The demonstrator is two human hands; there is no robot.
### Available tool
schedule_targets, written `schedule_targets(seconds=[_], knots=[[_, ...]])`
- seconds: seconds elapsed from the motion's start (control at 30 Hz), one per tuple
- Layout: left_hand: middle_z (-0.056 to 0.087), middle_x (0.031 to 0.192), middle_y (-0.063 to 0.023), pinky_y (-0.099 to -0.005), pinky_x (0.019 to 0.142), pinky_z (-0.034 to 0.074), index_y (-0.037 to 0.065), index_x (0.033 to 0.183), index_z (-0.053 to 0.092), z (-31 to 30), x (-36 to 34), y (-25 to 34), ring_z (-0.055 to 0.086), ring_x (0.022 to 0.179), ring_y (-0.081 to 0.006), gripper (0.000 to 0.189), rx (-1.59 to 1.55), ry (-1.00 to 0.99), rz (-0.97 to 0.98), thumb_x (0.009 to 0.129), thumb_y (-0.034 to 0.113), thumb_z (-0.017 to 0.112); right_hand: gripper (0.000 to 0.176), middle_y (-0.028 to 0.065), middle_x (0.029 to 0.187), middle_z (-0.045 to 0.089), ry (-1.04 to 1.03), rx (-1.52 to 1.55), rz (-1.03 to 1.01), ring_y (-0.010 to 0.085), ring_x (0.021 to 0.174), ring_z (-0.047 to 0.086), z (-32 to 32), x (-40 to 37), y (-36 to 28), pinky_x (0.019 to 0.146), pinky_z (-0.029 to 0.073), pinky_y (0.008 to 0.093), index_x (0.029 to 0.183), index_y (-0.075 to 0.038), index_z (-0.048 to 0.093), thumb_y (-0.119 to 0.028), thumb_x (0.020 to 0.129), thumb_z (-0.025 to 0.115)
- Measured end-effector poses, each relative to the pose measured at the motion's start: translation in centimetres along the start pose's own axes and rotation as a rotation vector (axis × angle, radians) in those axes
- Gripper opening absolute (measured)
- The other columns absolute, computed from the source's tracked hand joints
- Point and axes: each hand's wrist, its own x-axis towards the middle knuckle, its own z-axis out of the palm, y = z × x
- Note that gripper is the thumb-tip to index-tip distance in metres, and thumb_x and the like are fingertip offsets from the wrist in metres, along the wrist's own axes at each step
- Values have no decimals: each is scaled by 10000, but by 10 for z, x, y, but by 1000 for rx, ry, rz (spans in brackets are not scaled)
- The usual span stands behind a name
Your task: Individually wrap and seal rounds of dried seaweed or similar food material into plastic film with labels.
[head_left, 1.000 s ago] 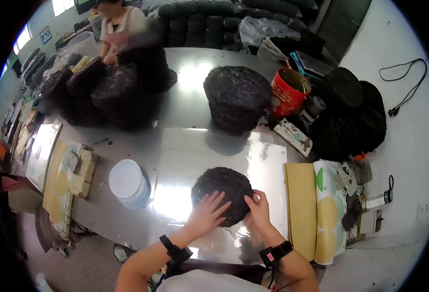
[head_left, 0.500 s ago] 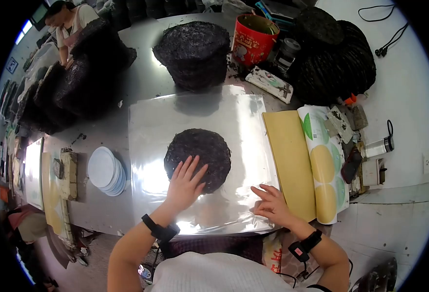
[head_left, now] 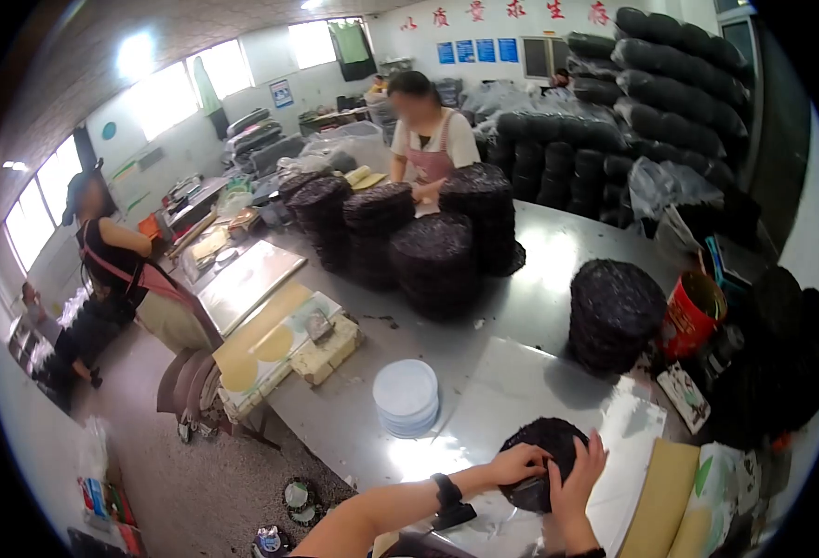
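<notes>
A round, dark, rough sheet [head_left: 532, 491] lies on the clear plastic film [head_left: 614, 418] near the table's front edge. My left hand [head_left: 519, 465] is on its upper left part, fingers bent and pressed together at the sheet; whatever they pinch is too small to make out. My right hand [head_left: 577, 472] stands at the sheet's right side, fingers raised and apart, its thumb near the left fingertips. To the left is a stack of pale round discs [head_left: 406, 395]. A tall stack of dark sheets [head_left: 617, 312] stands beyond the film.
Several dark stacks [head_left: 433, 260] stand across the metal table [head_left: 530, 307], with a co-worker [head_left: 432, 139] behind them. Another person [head_left: 139, 260] stands at the left. A red bucket [head_left: 691, 312], a white block [head_left: 684, 395] and a yellow board [head_left: 659, 493] are at the right.
The view has swung up and left, showing more of the room. My left hand has bent its fingers at the sheet; my right hand has moved from the bare film to the sheet's right side.
</notes>
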Motion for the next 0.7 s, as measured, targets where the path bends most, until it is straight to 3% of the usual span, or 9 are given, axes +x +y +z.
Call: schedule_targets(seconds=[0.07,0.1,0.17,0.23,0.27,0.37,0.57,0.67,0.7], knots=[[718,1041,-123,-384,774,523,21,961,723,-8,2,25,677,893,-278,262,-24,-6,-126,870,266,726,851,307,1548,304,-54,-29,25,499,1448,251,-14,-22,-20,1188,123,636,1468,34,354,-336,816,757],[722,983,-108,-379,742,527,30,976,728,2,4,3,682,870,-259,297,27,45,-26,871,308,735,855,313,1517,348,-93,-55,25,489,1423,298,-19,-27,-31,1183,169,612,1464,53,365,-356,825,761],[727,942,-92,-377,735,528,38,971,732,-2,3,28,684,862,-254,301,57,78,-158,868,321,737,870,324,1456,435,-169,-110,38,467,1372,390,-23,-37,-48,1173,260,563,1456,91,389,-395,843,770],[732,882,-66,-374,724,527,47,964,736,-1,5,27,688,855,-250,301,72,100,-126,902,338,693,1053,359,1519,298,-290,-121,116,506,1419,273,-8,-60,-33,1192,159,608,1488,119,262,-417,773,818],[724,935,-75,-377,773,518,50,943,730,1,8,16,673,906,-259,280,19,54,-185,925,323,669,1147,376,1551,229,-350,-127,151,525,1442,214,1,-69,-23,1202,109,631,1504,133,198,-429,739,842],[710,1031,-99,-388,879,502,56,928,720,-7,9,30,655,1007,-278,245,2,-33,-273,989,247,580,1090,354,1558,248,-308,-170,109,507,1451,220,-3,-58,-35,1200,141,616,1509,117,223,-415,765,816],[717,1067,-83,-381,901,495,55,922,709,-6,9,25,647,1011,-282,218,-55,-28,-206,931,262,639,1039,318,1576,248,-403,-220,95,498,1457,211,-12,-55,-35,1204,122,612,1525,82,240,-428,794,773],[739,925,-114,-395,800,540,42,899,733,1,4,19,697,900,-297,237,-7,108,-71,897,269,664,1030,294,1598,225,-437,-213,118,489,1471,185,-19,-52,-43,1204,108,611,1546,53,220,-416,801,756],[741,935,-131,-398,779,541,34,886,735,2,6,17,700,892,-298,257,-4,80,-124,892,284,675,1035,292,1602,220,-451,-220,111,489,1474,179,-20,-50,-45,1202,106,614,1548,52,214,-413,799,756]])
